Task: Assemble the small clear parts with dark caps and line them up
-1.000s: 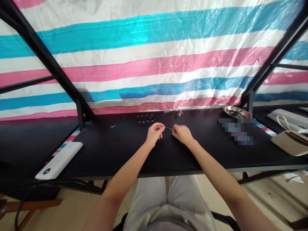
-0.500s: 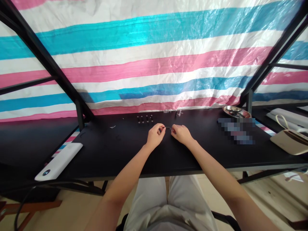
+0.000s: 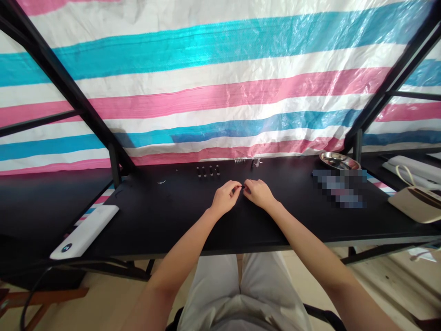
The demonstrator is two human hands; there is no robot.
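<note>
My left hand (image 3: 225, 196) and my right hand (image 3: 258, 192) meet over the middle of the black table (image 3: 155, 220), fingertips almost touching. Both are closed in a pinch on a small dark cylindrical piece (image 3: 243, 187), mostly hidden by the fingers, so its kind cannot be made out. Beyond my left hand stands a row of several small black pieces with silvery ends (image 3: 211, 170). Further back, past my right hand, lie several small metallic parts (image 3: 239, 161), a short dark piece (image 3: 252, 163) and a small clear plastic piece (image 3: 257, 162).
A white elongated device (image 3: 86, 232) lies at the table's left edge. Thin white scraps (image 3: 161, 182) are left of the row. At the right are a shiny metal dish (image 3: 339, 161), a blurred-out item (image 3: 339, 188) and a beige case with a strap (image 3: 415, 204). A striped tarp (image 3: 220, 87) hangs behind.
My hands have drawn closer together, the left moving slightly right. Less of the dark piece shows between the fingertips. The things on the table have stayed put.
</note>
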